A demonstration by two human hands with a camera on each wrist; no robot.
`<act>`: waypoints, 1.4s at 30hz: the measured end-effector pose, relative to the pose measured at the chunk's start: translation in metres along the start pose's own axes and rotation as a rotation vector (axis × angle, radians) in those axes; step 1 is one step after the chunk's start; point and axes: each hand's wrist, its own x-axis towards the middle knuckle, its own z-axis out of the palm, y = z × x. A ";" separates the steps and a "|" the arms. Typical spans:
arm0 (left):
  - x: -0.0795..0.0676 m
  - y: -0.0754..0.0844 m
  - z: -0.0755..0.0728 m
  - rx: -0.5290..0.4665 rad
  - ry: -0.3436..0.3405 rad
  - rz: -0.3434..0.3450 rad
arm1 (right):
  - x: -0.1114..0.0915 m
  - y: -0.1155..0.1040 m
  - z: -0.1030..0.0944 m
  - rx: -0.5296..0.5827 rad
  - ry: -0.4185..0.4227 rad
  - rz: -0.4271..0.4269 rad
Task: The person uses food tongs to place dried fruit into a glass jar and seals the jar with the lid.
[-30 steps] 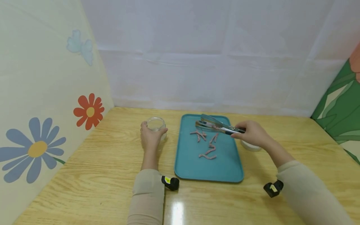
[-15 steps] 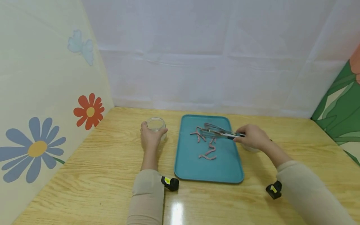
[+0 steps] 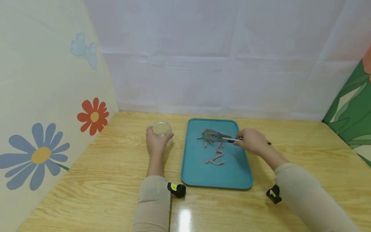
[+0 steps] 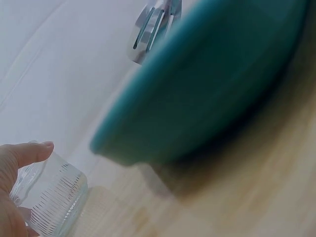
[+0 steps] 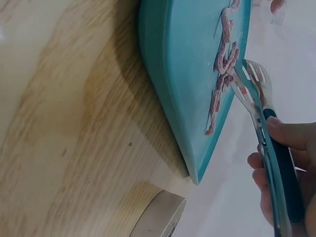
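Note:
My left hand [image 3: 156, 141] curls round a clear glass jar [image 3: 161, 128] standing on the table to the left of the tray. In the left wrist view, the jar [image 4: 54, 197] shows ribbed sides, with thumb and fingers on opposite sides. My right hand [image 3: 253, 140] grips metal tongs [image 3: 223, 136] with dark handle grips. The tongs' slotted heads are over the far part of a teal tray [image 3: 203, 175], close to thin pinkish strips of what looks like raw meat [image 3: 219, 154]. In the right wrist view, the heads stand apart beside the strips [image 5: 227, 64]; contact is hard to tell.
A pale round container or lid [image 5: 160, 215] sits on the table to the right of the tray, mostly hidden behind my right hand in the head view. Behind the table [image 3: 95, 180] hangs a white cloth [image 3: 197, 80]. Flower-patterned panels [image 3: 37, 96] stand at both sides.
The tongs have come down toward the strips and shifted left, with their heads closer together than before. My left hand stays on the jar.

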 end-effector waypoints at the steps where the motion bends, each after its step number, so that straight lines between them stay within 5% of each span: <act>1: 0.000 0.000 0.000 -0.006 0.001 0.000 | 0.001 -0.001 0.000 -0.009 -0.005 0.001; 14: -0.001 0.001 0.000 -0.008 0.001 -0.004 | 0.001 -0.006 0.003 -0.021 0.001 -0.048; 42: -0.003 0.001 0.000 -0.020 0.003 0.008 | -0.010 0.010 -0.005 0.065 0.018 0.002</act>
